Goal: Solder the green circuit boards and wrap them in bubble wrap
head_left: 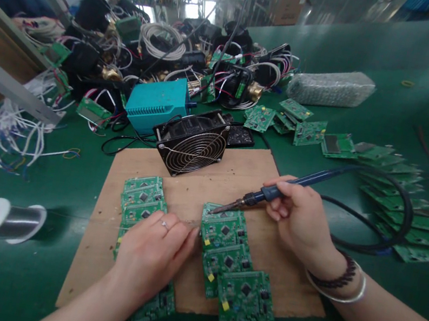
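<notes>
My right hand (298, 213) grips a soldering iron (270, 193) by its blue handle. The iron's tip touches, or nearly touches, the upper left of the rearmost green circuit board (223, 230) in the right-hand row. Just left of that board, my left hand (159, 247) is closed in a pinch on thin solder wire, mostly hidden by the fingers. A faint strand runs toward it from the solder spool (19, 222) on the left. Beneath and behind this hand lies another overlapping row of circuit boards (144, 192), partly covered.
Both rows rest on a cardboard sheet (94, 250). A black fan (194, 146) stands at its back edge, beside a teal box (158, 102). Wired assemblies pile up behind. More boards (396, 207) overlap at right, near the iron's looped cable (409, 215).
</notes>
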Demonstrator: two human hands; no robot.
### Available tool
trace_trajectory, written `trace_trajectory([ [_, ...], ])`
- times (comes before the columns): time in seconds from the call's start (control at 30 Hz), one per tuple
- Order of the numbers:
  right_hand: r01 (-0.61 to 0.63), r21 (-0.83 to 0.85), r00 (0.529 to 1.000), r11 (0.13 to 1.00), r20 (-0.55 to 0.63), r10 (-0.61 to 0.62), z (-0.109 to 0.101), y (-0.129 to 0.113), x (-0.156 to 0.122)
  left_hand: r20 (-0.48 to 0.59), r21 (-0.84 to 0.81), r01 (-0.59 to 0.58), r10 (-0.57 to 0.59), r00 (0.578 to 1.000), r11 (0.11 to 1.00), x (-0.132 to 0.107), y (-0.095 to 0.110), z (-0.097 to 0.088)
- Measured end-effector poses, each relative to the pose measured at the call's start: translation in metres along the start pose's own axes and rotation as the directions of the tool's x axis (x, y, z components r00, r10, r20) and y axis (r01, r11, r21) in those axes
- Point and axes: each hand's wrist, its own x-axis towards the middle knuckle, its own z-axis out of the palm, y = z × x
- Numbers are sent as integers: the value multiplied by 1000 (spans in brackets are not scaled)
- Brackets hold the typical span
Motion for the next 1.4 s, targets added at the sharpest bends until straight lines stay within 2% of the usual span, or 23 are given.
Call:
trace_trajectory([
  [0.4, -18, 5, 999, 1000, -45, 18, 1, 0, -1, 85, -49, 20, -16, 996, 999, -3, -2, 11],
  [0.7, -15, -2, 999, 1000, -43, 15, 2, 1, -1, 106, -17, 9, -7, 994, 1000, -2, -2, 14],
  [1.0, 35, 58, 999, 998, -42, -32, -2, -3, 1, 38, 7, 30, -30, 999, 1000, 0, 0, 3],
  [1.2, -13, 20, 1000, 1000, -27, 13, -3, 1, 0, 26, -22, 29, -28, 999, 999, -2, 0, -2],
  [1.4, 2, -30, 1000, 1000, 0, -2, -4, 1, 0, 41, -45, 28, -26, 999, 999, -2, 2, -3],
])
